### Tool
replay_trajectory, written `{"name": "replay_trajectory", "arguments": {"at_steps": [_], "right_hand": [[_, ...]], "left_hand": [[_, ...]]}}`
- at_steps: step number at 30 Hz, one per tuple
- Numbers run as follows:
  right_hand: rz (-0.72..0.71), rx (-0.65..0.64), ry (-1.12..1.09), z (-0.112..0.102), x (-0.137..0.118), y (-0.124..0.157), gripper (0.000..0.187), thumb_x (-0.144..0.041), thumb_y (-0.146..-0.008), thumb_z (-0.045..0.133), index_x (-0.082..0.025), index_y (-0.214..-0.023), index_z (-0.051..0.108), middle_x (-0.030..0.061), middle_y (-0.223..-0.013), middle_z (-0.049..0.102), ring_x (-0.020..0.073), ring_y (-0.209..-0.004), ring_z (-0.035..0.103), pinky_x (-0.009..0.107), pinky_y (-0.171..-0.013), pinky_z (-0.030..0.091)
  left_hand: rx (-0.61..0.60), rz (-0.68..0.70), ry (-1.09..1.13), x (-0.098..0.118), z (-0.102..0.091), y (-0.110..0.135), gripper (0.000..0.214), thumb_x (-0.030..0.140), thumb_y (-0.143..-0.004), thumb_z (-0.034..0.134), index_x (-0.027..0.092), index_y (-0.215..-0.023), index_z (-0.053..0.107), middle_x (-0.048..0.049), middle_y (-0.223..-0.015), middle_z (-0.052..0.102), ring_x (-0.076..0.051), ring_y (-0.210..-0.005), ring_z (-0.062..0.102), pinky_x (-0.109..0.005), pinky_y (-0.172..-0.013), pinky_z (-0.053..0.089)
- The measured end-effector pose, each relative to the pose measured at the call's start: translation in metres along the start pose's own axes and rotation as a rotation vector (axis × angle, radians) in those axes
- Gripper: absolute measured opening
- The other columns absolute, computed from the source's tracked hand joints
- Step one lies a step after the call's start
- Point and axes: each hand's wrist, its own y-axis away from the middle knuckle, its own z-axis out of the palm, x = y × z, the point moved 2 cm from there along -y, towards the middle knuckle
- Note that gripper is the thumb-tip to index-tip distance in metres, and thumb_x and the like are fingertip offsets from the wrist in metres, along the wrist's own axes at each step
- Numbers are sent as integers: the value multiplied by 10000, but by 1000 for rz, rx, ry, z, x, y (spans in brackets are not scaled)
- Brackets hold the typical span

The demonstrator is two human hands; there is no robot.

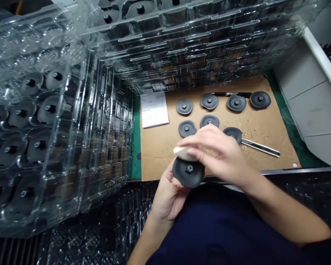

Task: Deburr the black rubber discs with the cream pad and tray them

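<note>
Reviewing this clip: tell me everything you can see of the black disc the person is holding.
The black disc is round and matte, apparently moulded rubber or plastic, with a small raised central boss that has a hole in it. It is tilted, its face toward the camera, over the near edge of the cardboard sheet. The left hand supports it from below, while the right hand holds a whitish pad at its upper edge.

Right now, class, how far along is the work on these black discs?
Done-looking: seven round black rubbery discs lie in rows on brown cardboard. In hand: the left hand holds another, the right hand's fingers holding a white pad against it. Still left: more discs in clear plastic trays.
</note>
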Motion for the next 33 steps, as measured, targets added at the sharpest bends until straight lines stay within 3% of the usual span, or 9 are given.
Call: {"name": "replay_trajectory", "arguments": {"at_steps": [4,8,11,14,19,24,27,30,33], "right_hand": [[465,1,-271,6,53,21,283,-329,-882,517,-231,-1146,529,17,-879,605,134,-700,594,237,-559,506],[665,-14,-102,22,83,59,247,-347,-880,482,-205,-1071,549,42,-912,539,99,-560,537,241,-481,492],[619,-84,-16,33,86,76,381,-279,-793,604,-206,-1163,548,98,-1158,444,124,-707,568,302,-665,540],[514,-185,109,41,84,82,540,-209,-799,564,-195,-1322,429,135,-1270,364,148,-787,572,348,-777,532],[461,-95,251,48,82,80,336,-281,-866,493,-168,-1164,599,140,-1145,503,211,-869,586,416,-840,493],[504,-62,120,37,77,59,249,-287,-899,463,-189,-1048,636,64,-953,661,186,-842,621,315,-743,515],[492,33,6,26,53,32,240,-292,-914,452,-196,-1054,621,39,-954,665,149,-764,614,257,-642,506],[306,156,-23,25,14,10,256,-244,-913,460,-210,-1139,575,43,-1052,628,159,-890,591,288,-767,488],[147,47,28,29,-15,1,235,-163,-892,465,-171,-1095,585,49,-999,636,157,-912,580,298,-828,465]], "left_hand": [[-1,-33,83,4,-6,-1,600,387,-684,730,246,-1236,542,-97,-1355,504,-313,-1116,572,-427,-934,494],[65,-10,152,6,-13,-7,517,406,-744,664,200,-1207,565,-98,-1435,411,-311,-1187,518,-362,-983,456],[100,16,196,5,-17,-12,438,362,-817,597,170,-1209,558,-120,-1380,478,-301,-1205,503,-363,-999,439],[122,29,228,4,-21,-16,405,307,-842,579,162,-1219,546,-138,-1302,550,-297,-1188,522,-391,-1004,434],[129,44,268,5,-26,-18,377,264,-861,557,191,-1231,542,-122,-1279,573,-292,-1173,538,-428,-1012,424],[106,77,240,6,-27,-16,409,249,-834,598,240,-1238,539,-96,-1322,540,-280,-1159,549,-426,-1010,427],[106,86,198,4,-24,-14,407,262,-814,625,233,-1215,559,-91,-1289,566,-260,-1167,541,-396,-1007,430],[89,82,136,1,-18,-11,431,264,-802,643,235,-1223,555,-78,-1241,601,-220,-1154,548,-319,-970,458],[66,29,83,0,-13,-7,417,234,-811,635,252,-1221,560,-56,-1190,636,-179,-1095,588,-243,-920,480]]}}
